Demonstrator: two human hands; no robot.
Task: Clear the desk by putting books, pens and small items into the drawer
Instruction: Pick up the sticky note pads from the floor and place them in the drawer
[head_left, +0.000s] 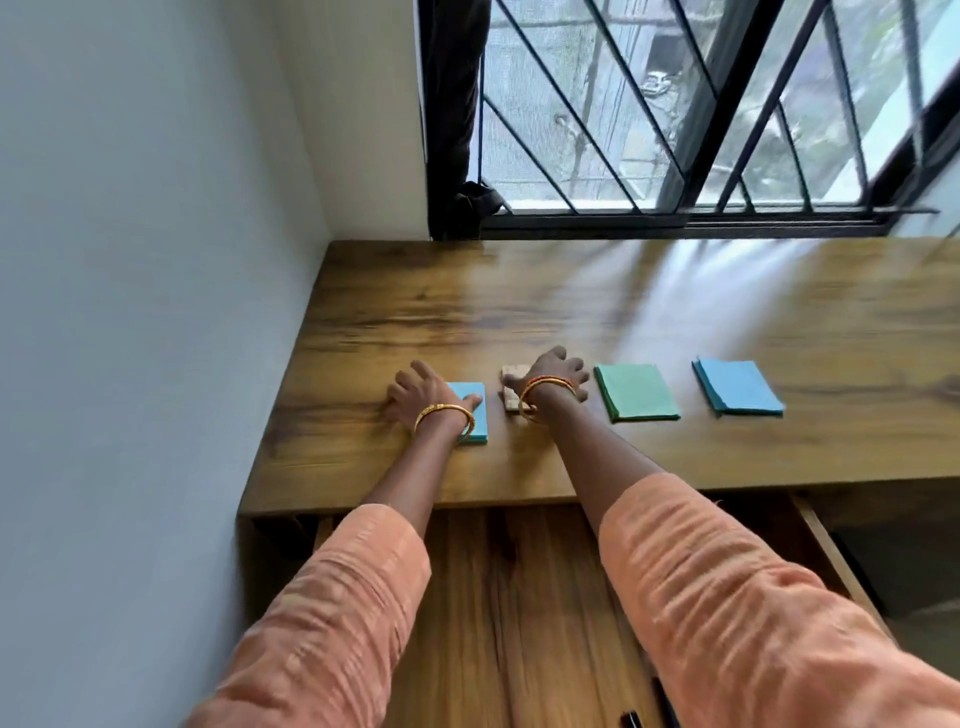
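Observation:
Four small books lie in a row on the wooden desk (519, 291). My left hand (423, 397) rests on the leftmost one, a light blue book (474, 410), with the fingers spread over its left side. My right hand (553, 376) covers a tan patterned book (511, 389), fingers curled over it. Further right lie a green book (636, 392) and a blue book (737, 387), both untouched. Below the desk edge the drawer (519, 597) stands pulled out, its wooden bottom visible between my arms.
A grey wall (156, 260) runs along the desk's left side. A barred window (675, 104) stands behind the desk. A dark pen-like item (631, 719) lies at the drawer's near end. The drawer's right wall (831, 561) slants to the right of my arm.

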